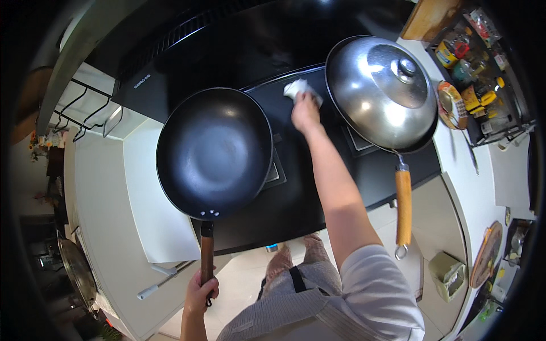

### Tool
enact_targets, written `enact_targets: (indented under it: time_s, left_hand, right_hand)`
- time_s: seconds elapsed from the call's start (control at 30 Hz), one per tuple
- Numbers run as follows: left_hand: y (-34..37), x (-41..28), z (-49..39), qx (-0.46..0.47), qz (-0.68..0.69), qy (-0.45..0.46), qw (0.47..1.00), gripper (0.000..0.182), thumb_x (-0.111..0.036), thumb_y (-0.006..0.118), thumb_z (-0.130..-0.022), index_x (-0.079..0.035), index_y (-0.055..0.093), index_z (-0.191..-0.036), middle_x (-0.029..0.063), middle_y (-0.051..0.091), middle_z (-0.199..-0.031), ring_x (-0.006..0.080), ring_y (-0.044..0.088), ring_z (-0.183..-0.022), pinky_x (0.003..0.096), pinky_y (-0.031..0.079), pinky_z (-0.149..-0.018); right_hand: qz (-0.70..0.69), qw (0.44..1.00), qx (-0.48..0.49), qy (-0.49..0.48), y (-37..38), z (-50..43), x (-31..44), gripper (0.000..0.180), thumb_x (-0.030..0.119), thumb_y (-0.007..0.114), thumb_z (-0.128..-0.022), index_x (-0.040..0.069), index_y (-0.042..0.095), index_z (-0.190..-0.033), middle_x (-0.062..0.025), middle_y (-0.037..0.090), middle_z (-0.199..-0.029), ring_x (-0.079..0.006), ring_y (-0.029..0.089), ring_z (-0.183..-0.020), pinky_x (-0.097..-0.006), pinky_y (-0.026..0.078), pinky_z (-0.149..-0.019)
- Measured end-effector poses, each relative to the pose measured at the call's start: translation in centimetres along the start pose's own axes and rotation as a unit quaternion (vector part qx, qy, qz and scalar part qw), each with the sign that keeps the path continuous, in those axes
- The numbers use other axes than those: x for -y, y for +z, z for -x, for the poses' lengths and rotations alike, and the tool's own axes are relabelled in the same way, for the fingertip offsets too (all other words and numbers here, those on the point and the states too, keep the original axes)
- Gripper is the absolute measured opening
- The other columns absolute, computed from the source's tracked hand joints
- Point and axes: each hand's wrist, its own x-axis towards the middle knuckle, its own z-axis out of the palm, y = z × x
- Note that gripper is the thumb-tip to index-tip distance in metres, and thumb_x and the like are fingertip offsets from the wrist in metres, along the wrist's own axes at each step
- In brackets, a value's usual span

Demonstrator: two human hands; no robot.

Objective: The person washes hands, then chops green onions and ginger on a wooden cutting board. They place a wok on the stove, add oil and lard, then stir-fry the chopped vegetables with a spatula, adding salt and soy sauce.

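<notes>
My left hand (204,290) is closed around the wooden handle (207,255) of a dark wok (215,151), which is over the left part of the black stovetop (298,170). Its inside shows a smooth, bare surface. My right hand (306,110) holds a crumpled white cloth or paper towel (298,88) against the stovetop between the two pans, near the back edge. Right of that hand stands a second wok with a domed steel lid (375,89) over it and a light wooden handle (403,206) pointing towards me.
On the right counter (458,170) are a patterned plate (452,104) and a black rack (484,138) of bottles and jars. A black hook rail (91,89) is at the left wall. A pale green bin (445,277) stands low on the right.
</notes>
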Motion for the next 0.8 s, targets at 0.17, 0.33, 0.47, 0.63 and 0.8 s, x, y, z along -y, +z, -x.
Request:
enact_targets:
  time_s: [0.17,0.33,0.47,0.63,0.8]
  left_hand:
    - [0.3,0.6,0.4,-0.029,0.036,-0.022,0.999,0.042,-0.001,0.059,-0.078,0.004,0.043,-0.116,0.0053,0.05,-0.064,0.011,0.045,-0.045,0.0232,0.037,-0.041]
    - [0.7,-0.4,0.1,-0.023,0.032,-0.031,0.999,0.043,-0.001,0.06,-0.077,0.005,0.042,-0.116,0.0062,0.051,-0.066,0.0114,0.045,-0.045,0.0233,0.036,-0.041]
    - [1.0,-0.2,-0.3,-0.013,0.057,-0.027,0.998,0.044,-0.002,0.06,-0.077,0.005,0.041,-0.116,0.006,0.05,-0.066,0.0119,0.046,-0.045,0.0235,0.036,-0.041]
    - [0.6,-0.1,-0.3,-0.004,0.058,-0.024,0.998,0.045,-0.001,0.059,-0.078,0.004,0.04,-0.118,0.0056,0.05,-0.066,0.0121,0.046,-0.046,0.0235,0.037,-0.041]
    - [0.8,-0.4,-0.3,0.009,-0.027,-0.031,0.999,0.045,0.005,0.057,-0.075,0.002,0.04,-0.117,0.0051,0.048,-0.063,0.012,0.046,-0.044,0.0237,0.036,-0.039]
  right_hand:
    - [-0.322,0.875,-0.112,0.343,-0.7,-8.1,2.3,0.044,0.025,0.027,-0.096,0.002,0.047,-0.128,-0.0196,0.05,-0.129,-0.0358,0.052,-0.11,-0.0422,0.03,-0.105]
    - [-0.104,0.982,0.088,-0.134,4.7,-10.0,3.3,0.038,0.02,0.041,-0.084,-0.007,0.065,-0.098,-0.0251,0.062,-0.105,-0.0359,0.053,-0.11,-0.04,0.039,-0.097]
    - [-0.289,0.892,0.295,-0.181,6.3,-8.8,7.5,0.034,0.029,0.051,-0.085,0.0,0.067,-0.093,-0.0177,0.066,-0.089,-0.0276,0.062,-0.084,-0.0355,0.046,-0.078]
    - [-0.325,0.893,0.292,-0.111,2.6,-5.4,2.3,0.028,0.021,0.049,-0.084,0.002,0.069,-0.089,-0.015,0.067,-0.077,-0.0247,0.064,-0.07,-0.0368,0.047,-0.07]
    - [-0.22,0.942,0.214,-0.137,-1.8,4.3,-2.3,0.026,0.012,0.048,-0.084,0.012,0.07,-0.098,-0.0158,0.061,-0.103,-0.0294,0.059,-0.099,-0.0341,0.045,-0.089]
